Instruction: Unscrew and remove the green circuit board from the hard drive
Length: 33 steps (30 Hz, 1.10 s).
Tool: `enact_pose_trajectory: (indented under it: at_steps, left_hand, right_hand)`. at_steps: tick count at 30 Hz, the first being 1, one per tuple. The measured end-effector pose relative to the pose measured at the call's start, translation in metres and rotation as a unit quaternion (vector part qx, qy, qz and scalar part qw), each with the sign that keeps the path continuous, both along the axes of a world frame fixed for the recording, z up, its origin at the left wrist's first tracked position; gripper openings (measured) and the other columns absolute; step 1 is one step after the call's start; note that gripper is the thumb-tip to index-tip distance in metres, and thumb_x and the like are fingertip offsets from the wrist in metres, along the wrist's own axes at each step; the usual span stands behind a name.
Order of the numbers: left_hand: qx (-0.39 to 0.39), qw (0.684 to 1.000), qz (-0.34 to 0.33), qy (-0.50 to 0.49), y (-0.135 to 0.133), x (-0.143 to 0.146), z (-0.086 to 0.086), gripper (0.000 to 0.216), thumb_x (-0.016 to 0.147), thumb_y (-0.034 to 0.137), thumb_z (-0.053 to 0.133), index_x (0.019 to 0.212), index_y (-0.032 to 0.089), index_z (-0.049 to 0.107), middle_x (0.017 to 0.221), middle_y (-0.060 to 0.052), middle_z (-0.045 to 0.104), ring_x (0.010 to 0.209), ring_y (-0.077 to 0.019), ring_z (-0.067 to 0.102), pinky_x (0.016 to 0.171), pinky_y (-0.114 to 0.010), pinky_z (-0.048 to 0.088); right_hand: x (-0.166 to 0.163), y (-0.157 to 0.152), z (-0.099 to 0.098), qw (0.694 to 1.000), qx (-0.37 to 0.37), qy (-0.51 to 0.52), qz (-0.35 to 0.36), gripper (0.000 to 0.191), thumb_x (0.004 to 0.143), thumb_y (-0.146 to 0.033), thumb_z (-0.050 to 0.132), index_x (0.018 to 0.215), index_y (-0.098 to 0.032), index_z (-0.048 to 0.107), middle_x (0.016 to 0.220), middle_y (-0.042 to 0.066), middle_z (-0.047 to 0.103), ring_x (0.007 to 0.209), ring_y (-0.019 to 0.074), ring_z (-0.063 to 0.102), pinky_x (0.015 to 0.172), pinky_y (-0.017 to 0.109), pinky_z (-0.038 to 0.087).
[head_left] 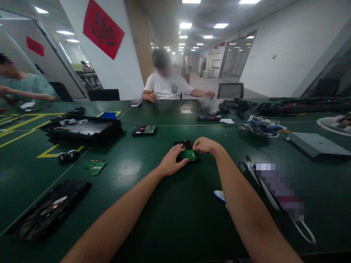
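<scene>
A hard drive point(189, 156) with a green circuit board on its upper side lies on the dark green table in front of me. My left hand point(173, 160) holds it from the left, fingers across the far part and thumb along the near edge. My right hand point(205, 145) is closed at the drive's right side around a small tool, apparently a screwdriver point(197, 143); only a bit of its black and yellow handle shows. The tool's tip is too small to make out.
Another hard drive point(144, 130) lies further back. On the left are a black tray point(82, 128), loose green circuit boards point(95, 167) and a black casing point(52, 208). To the right are bundled cables point(263, 128), a grey metal box point(319, 143) and a lanyard point(274, 201). A person point(167, 86) sits opposite.
</scene>
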<state>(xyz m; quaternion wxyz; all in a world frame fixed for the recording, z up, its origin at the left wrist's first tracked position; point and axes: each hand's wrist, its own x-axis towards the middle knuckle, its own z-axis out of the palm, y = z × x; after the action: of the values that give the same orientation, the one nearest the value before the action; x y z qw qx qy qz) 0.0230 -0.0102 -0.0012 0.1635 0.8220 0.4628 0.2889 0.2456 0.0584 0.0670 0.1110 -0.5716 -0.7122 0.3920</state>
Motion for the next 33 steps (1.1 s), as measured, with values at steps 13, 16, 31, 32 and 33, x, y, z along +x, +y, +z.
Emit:
enact_pose_trajectory:
  at_steps: [13,16,31,32,33]
  left_hand:
    - [-0.018,1.0,-0.008,0.021,-0.001,0.001,0.004,0.08,0.086,0.064,0.061,0.15,0.018,0.045,0.16,-0.013,0.041,0.151,-0.0307,0.033,0.124,-0.05,0.029]
    - [-0.015,1.0,-0.017,0.016,0.0,-0.001,0.007,0.081,0.085,0.064,0.064,0.149,0.018,0.046,0.158,-0.014,0.043,0.15,-0.0309,0.036,0.124,-0.048,0.029]
    - [0.021,0.999,-0.016,0.022,0.0,0.0,0.003,0.066,0.088,0.057,0.062,0.141,0.018,0.055,0.155,-0.013,0.049,0.151,-0.0312,0.033,0.125,-0.053,0.027]
    - [0.022,0.999,-0.019,0.023,0.0,0.0,0.003,0.066,0.089,0.056,0.062,0.142,0.017,0.055,0.155,-0.014,0.048,0.151,-0.0308,0.033,0.125,-0.052,0.026]
    - [0.023,0.999,-0.021,0.024,0.0,0.0,0.003,0.066,0.089,0.055,0.061,0.142,0.016,0.055,0.155,-0.014,0.048,0.151,-0.0304,0.033,0.126,-0.051,0.026]
  right_hand:
    - [0.0,0.008,-0.012,0.984,-0.089,0.12,-0.093,0.005,0.085,-0.007,0.065,0.081,-0.007,0.066,0.07,0.009,0.07,0.057,0.0131,0.067,0.063,0.025,0.063]
    - [-0.001,0.01,-0.013,0.984,-0.094,0.121,-0.095,0.006,0.086,-0.006,0.063,0.081,-0.006,0.066,0.07,0.01,0.071,0.058,0.0138,0.068,0.064,0.026,0.064]
    - [0.001,0.007,-0.012,0.983,-0.08,0.144,-0.085,0.005,0.084,-0.008,0.068,0.079,-0.008,0.068,0.069,0.008,0.07,0.058,0.0126,0.067,0.063,0.024,0.063]
    - [0.001,0.007,-0.012,0.983,-0.081,0.143,-0.087,0.005,0.085,-0.008,0.068,0.079,-0.008,0.068,0.069,0.008,0.07,0.059,0.0125,0.067,0.063,0.023,0.062]
    - [0.001,0.006,-0.011,0.982,-0.08,0.143,-0.089,0.006,0.085,-0.008,0.068,0.079,-0.008,0.068,0.068,0.007,0.07,0.059,0.0125,0.067,0.063,0.023,0.062]
